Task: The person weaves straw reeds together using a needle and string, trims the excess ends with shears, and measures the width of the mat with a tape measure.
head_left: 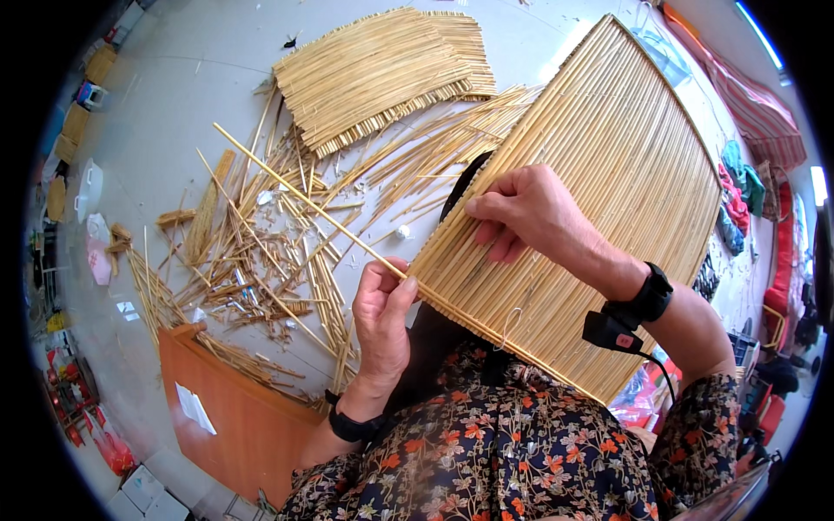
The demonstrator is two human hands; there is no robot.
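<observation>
A large mat of bound straw-coloured stalks (pixel 608 191) lies slanting across my lap. My left hand (pixel 382 317) grips a long loose stalk (pixel 304 194) at the mat's lower left corner, the stalk's free end reaching up and left. My right hand (pixel 530 208) is bent over the mat's left edge, thumb and forefinger closed together, other fingers curled; whatever is between them is too small to make out. A loop of thin cord (pixel 512 323) rests on the mat near its lower edge.
Two finished mats (pixel 373 74) lie stacked at the back. Loose stalks and scraps (pixel 261 252) cover the floor (pixel 200 95) at centre left. An orange-brown wooden board (pixel 226 434) is at lower left. Striped fabric and clothes (pixel 747 104) are at right, boxes (pixel 74 122) at far left.
</observation>
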